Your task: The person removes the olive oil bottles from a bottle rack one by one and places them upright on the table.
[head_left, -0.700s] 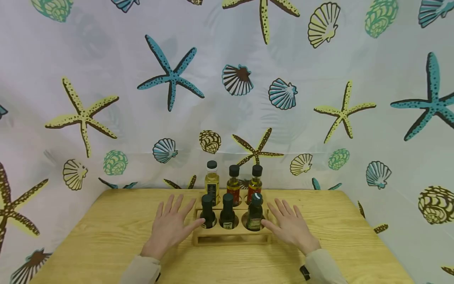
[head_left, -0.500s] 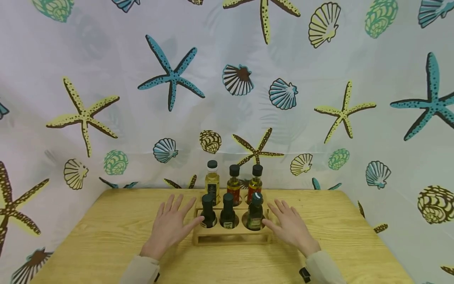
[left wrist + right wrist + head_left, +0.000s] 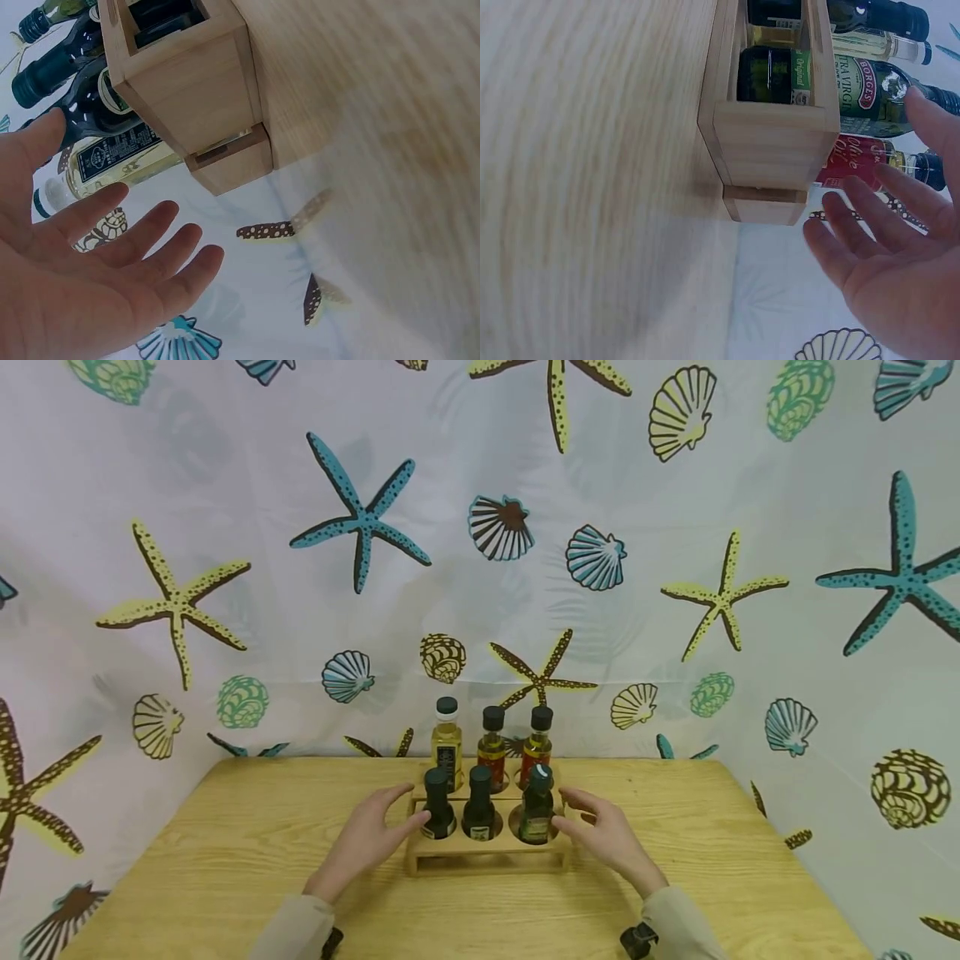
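A two-tier wooden bottle rack [image 3: 491,850] stands on the table, with three bottles upright in each tier. My left hand [image 3: 365,837] is beside the rack's left end, thumb by the dark front-left bottle [image 3: 438,810]. At the other end is my right hand [image 3: 606,837], its thumb near the green olive oil bottle [image 3: 870,90]. Both wrist views show relaxed, spread fingers beside the rack, holding nothing. In the back tier stand a pale yellow oil bottle [image 3: 446,745] and two red-labelled bottles, one of them the right-hand bottle [image 3: 537,752]. Between the front ones is a dark bottle [image 3: 480,810].
The light wooden table [image 3: 262,827] stretches out on both sides of the rack. Close behind it hangs a white cloth [image 3: 420,602] printed with starfish and shells, which also runs down both sides.
Both hands have turned from flat, spread palms to curved fingers at the rack's two ends. The rack and bottles stay in place; the head view has shifted slightly.
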